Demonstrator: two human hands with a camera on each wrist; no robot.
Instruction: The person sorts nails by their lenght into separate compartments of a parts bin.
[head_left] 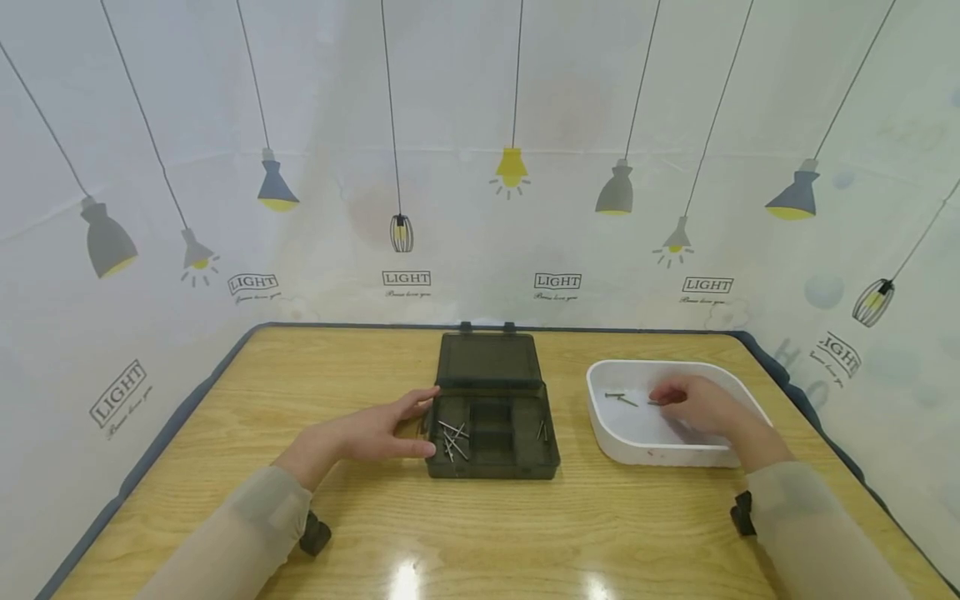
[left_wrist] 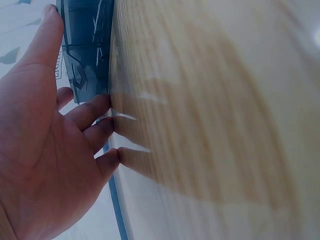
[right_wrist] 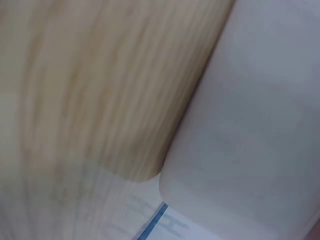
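A dark translucent compartment box (head_left: 491, 470) stands on the table with its lid (head_left: 489, 360) tipped back. Thin silver screws or nails (head_left: 453, 440) lie criss-crossed in its left compartment, and a few brassy screws (head_left: 543, 430) lie in the right one. My left hand (head_left: 375, 429) is at the box's left side, thumb and fingers loosely extended; the left wrist view shows its fingertips on the tabletop. Inside the white tray (head_left: 630, 450), my right hand (head_left: 697, 403) pinches a small brassy screw (head_left: 653, 403) at its fingertips. Loose brassy screws (head_left: 627, 401) lie left of those fingers.
The wooden table (head_left: 360, 533) has a dark blue border (head_left: 172, 429) along its edges. Behind it hangs a pale curtain (head_left: 450, 100) printed with lamps. The right wrist view shows mainly the tray's outer wall (right_wrist: 250, 120) and the wood grain.
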